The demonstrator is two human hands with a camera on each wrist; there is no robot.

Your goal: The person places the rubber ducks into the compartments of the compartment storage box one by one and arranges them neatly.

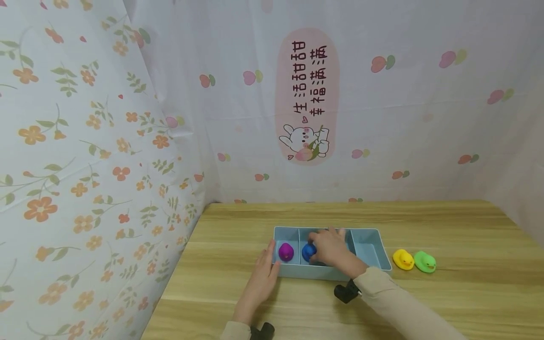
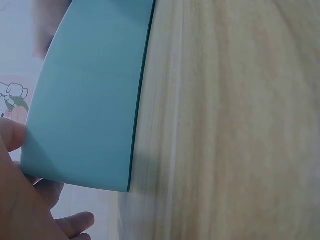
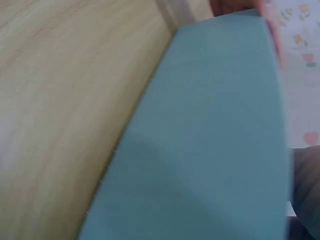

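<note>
A long light-blue box, divided into compartments, stands on the table. My left hand holds its left end; the thumb rests at the near rim, while the other fingers reach round the end wall in the left wrist view. My right hand reaches in from above, fingers and thumb bent round a blue toy duck in the second compartment from the left. Part of that duck is hidden by the fingers. A purple toy duck sits in the leftmost compartment.
Just right of the box, a yellow toy duck and a green toy duck sit side by side on the wooden table. The rightmost compartment shows its bare floor. Patterned curtains hang behind and at the left.
</note>
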